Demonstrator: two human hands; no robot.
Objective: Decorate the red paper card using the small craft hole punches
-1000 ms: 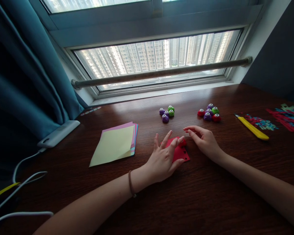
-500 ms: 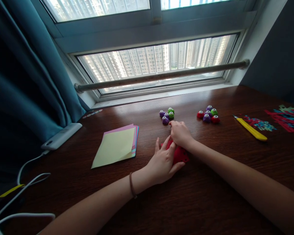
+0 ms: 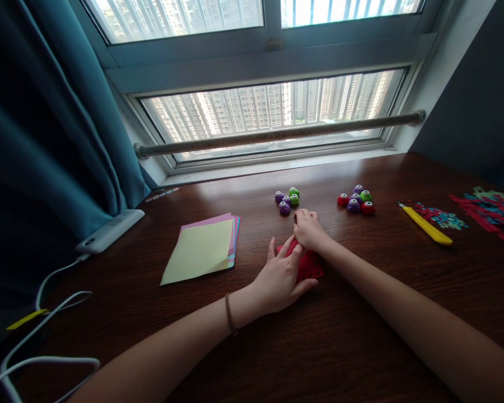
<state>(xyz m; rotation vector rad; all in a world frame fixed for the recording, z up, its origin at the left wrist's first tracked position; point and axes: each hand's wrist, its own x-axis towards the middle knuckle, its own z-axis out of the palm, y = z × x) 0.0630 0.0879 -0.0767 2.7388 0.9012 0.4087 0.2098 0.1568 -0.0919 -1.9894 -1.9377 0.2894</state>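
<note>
A red sheet [image 3: 309, 266], apparently folded paper, lies on the table with small dark holes along its near right edge. Spread over its left side is my left hand [image 3: 277, 280], fingers apart and pressing it down. My right hand [image 3: 311, 230] rests at the sheet's far end, with its fingers curled in. What those fingers hold, if anything, is hidden. Just beyond my right hand sits a cluster of small purple and green things with white eye-like tops [image 3: 284, 207].
A stack of coloured paper [image 3: 199, 249] lies left. To the right are red, purple and green eye-topped pieces [image 3: 353, 206], a yellow craft knife [image 3: 428, 225], tiny paper bits [image 3: 443, 215] and paper strips [image 3: 487, 210]. A white device [image 3: 111, 230] with a cable stands by the curtain.
My right hand's fingers have curled in slightly at the sheet's far end. My left hand stays on the red sheet. The whole view has shifted a little.
</note>
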